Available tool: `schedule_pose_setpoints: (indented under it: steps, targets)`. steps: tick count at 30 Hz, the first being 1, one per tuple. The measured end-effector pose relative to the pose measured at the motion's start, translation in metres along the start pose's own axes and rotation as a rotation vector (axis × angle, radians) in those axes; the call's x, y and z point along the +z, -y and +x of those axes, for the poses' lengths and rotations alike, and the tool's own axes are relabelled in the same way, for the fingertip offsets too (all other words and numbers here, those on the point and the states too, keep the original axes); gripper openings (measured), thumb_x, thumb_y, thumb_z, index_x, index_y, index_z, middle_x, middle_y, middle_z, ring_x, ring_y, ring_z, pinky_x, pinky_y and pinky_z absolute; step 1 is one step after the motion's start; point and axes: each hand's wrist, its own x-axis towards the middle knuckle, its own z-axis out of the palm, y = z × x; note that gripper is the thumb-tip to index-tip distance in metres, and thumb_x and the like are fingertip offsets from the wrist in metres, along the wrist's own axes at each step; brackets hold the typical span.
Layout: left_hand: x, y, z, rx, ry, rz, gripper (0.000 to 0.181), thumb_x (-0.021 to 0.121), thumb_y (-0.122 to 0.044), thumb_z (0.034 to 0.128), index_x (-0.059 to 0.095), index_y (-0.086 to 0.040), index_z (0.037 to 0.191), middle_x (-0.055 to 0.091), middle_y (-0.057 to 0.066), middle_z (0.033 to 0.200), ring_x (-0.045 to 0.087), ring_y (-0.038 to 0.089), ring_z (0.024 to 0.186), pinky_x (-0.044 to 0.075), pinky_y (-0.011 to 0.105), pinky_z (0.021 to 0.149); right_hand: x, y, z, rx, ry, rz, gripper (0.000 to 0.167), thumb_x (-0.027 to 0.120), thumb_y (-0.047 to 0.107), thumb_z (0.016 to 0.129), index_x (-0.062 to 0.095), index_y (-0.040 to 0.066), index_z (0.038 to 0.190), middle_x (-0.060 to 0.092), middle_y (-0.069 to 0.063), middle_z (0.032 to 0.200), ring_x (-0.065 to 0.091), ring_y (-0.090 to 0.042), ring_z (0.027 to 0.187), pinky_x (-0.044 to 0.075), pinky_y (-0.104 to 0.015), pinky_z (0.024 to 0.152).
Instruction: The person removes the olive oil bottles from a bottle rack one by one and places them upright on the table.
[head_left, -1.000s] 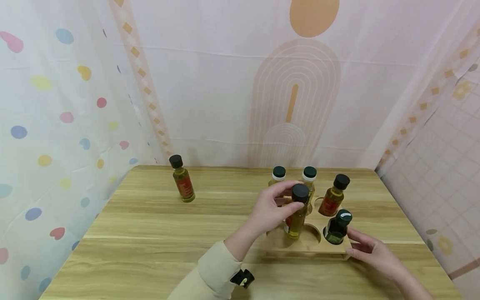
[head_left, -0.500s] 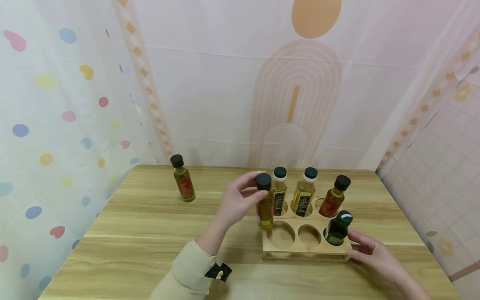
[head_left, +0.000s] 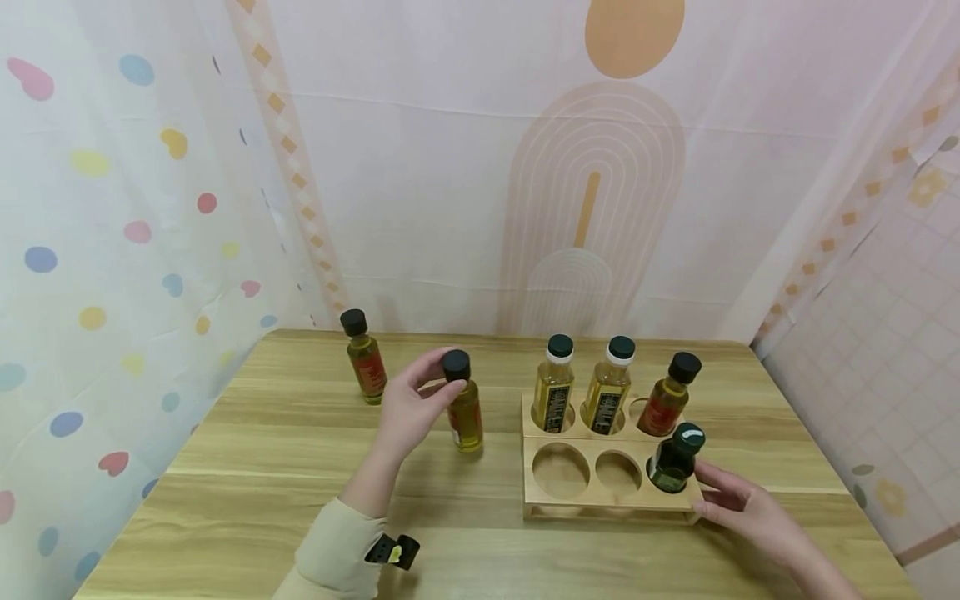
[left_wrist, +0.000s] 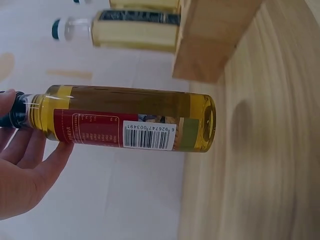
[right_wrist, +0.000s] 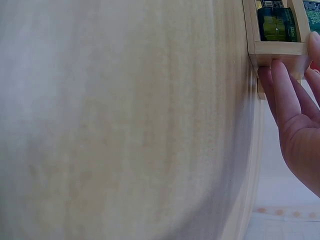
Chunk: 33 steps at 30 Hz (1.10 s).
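Note:
My left hand (head_left: 408, 412) pinches an oil bottle (head_left: 467, 421) near its black cap, left of the wooden rack (head_left: 592, 492). The bottle has a red label with a barcode and stands upright; in the left wrist view its base looks slightly off the table, with a shadow below. My right hand (head_left: 753, 508) rests against the rack's right end, fingertips (right_wrist: 280, 70) touching the wood. Two clear oil bottles (head_left: 555, 400) with dark green caps, a red-label bottle (head_left: 662, 407) and a short dark green bottle (head_left: 672, 467) sit in the rack's holes. Two front holes hold nothing.
Another red-label oil bottle (head_left: 369, 367) with a black cap stands at the back left of the wooden table (head_left: 262, 467). Patterned cloth (head_left: 420, 183) hangs behind the table and along both sides.
My left hand has carried the red-label oil bottle leftward from above the front holes, past the rack's left end, and lower toward the table. The right hand has stayed at the rack.

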Motion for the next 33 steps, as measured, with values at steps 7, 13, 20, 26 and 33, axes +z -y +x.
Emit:
schedule_pose_setpoints:
  steps: [7,13,20,26,33]
  targets:
    - [-0.027,0.015,-0.001,-0.037,-0.091,0.032,0.040,0.075,0.004,0.0846,0.066,0.002,0.123,0.068,0.018,0.109,0.064,0.008,0.093,0.055,0.026,0.085,0.000,0.000,0.000,0.001,-0.005,0.007,0.059,0.066,0.008,0.095,0.037,-0.017,0.141,0.033,-0.044,0.142,0.058,0.005,0.102,0.052,-0.020,0.084]
    - [-0.055,0.021,-0.004,-0.092,-0.174,0.090,0.039,0.075,-0.002,0.0875,0.065,0.001,0.125,0.067,0.014,0.109,0.062,0.005,0.092,0.051,0.016,0.082,0.001,-0.003,0.000,-0.028,0.006,0.020,0.058,0.065,0.005,0.095,0.038,-0.017,0.142,0.042,-0.036,0.141,0.059,0.004,0.103,0.052,-0.020,0.084]
    - [-0.082,0.024,-0.004,-0.161,-0.278,0.119,0.040,0.074,-0.005,0.0887,0.064,-0.001,0.127,0.066,-0.010,0.103,0.061,0.004,0.095,0.051,0.013,0.081,0.000,-0.004,-0.001,-0.046,0.008,0.019,0.057,0.064,0.004,0.095,0.038,-0.016,0.142,0.050,-0.024,0.140,0.059,0.004,0.104,0.052,-0.020,0.084]
    - [-0.097,0.027,-0.002,-0.173,-0.342,0.129,0.040,0.073,-0.002,0.0886,0.063,0.001,0.128,0.065,-0.020,0.099,0.061,0.002,0.095,0.051,0.012,0.080,0.000,-0.003,-0.001,-0.047,0.011,0.004,0.058,0.064,0.003,0.095,0.035,-0.020,0.141,0.042,-0.038,0.140,0.057,0.006,0.103,0.052,-0.019,0.084]
    - [-0.106,0.027,0.001,-0.208,-0.375,0.145,0.041,0.074,-0.004,0.0887,0.062,0.003,0.128,0.064,-0.021,0.096,0.060,0.002,0.095,0.050,0.011,0.080,-0.001,-0.003,0.000,-0.039,0.024,0.015,0.059,0.063,0.004,0.096,0.034,-0.019,0.142,0.032,-0.046,0.140,0.057,0.006,0.104,0.052,-0.020,0.084]
